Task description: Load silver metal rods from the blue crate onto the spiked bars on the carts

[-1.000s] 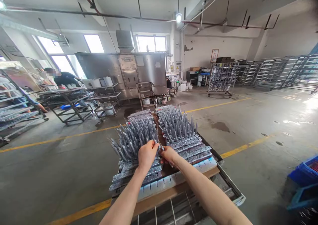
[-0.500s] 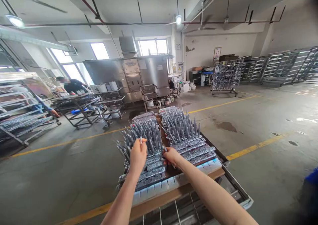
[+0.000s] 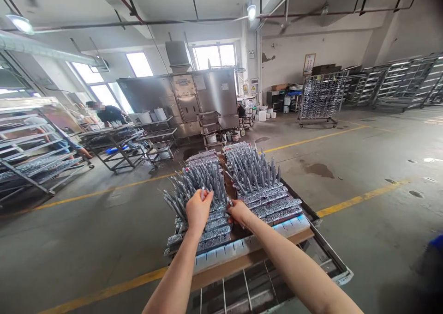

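Observation:
Two clusters of upright silver-grey pointed metal parts point(image 3: 254, 171) stand in flat holder strips point(image 3: 273, 208) on a wooden board point(image 3: 238, 263). My left hand point(image 3: 197, 210) is closed in a pinch on one thin silver part point(image 3: 202, 193) at the near edge of the left cluster point(image 3: 199, 184). My right hand point(image 3: 239, 211) sits low between the two clusters with its fingers curled; what they grip is hidden. The board rests on a metal cart frame point(image 3: 328, 258).
A steel machine point(image 3: 180, 97) stands at the back. A person point(image 3: 109, 115) works by metal trolleys point(image 3: 121, 143) at the left. Racks point(image 3: 320, 99) line the right wall. Yellow lines point(image 3: 360, 197) cross the concrete floor. A blue bin point(image 3: 436, 242) is at the right edge.
My left hand lifted one silver part above the left cluster, then came back down to the cluster's edge still pinching it. The right hand stayed low between the clusters.

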